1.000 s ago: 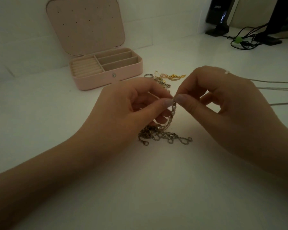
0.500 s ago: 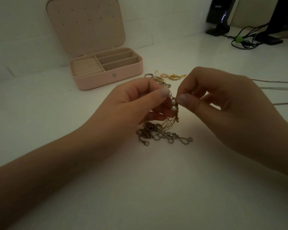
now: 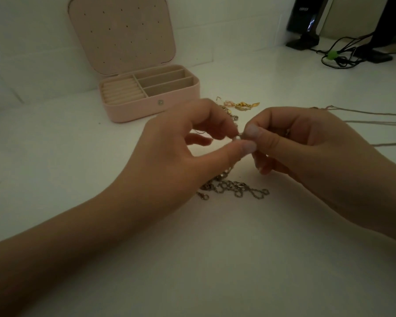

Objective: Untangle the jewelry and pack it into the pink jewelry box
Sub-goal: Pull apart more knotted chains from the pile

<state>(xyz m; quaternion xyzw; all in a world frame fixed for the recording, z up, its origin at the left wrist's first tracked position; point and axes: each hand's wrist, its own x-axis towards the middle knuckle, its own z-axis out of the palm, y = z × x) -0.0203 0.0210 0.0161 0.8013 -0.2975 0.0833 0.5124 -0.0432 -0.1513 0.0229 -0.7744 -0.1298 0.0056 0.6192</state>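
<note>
Midway across the tabletop (image 3: 55,156), left hand (image 3: 181,156) and right hand (image 3: 306,145) now pinch the tangled chain (image 3: 233,189) closer together, pearls hidden, untangling unfinished.

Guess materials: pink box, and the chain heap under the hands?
Pink jewelry box: looks like matte faux leather outside, going by the smooth dull skin and metal snap; the lining seems velvety. Chain heap: silvery metal links with glints; whether steel or plated, cannot tell.

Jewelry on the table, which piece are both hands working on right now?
The silver link chain: left hand and right hand pinch its raised end, while the gold pieces by the pink jewelry box lie untouched.
</note>
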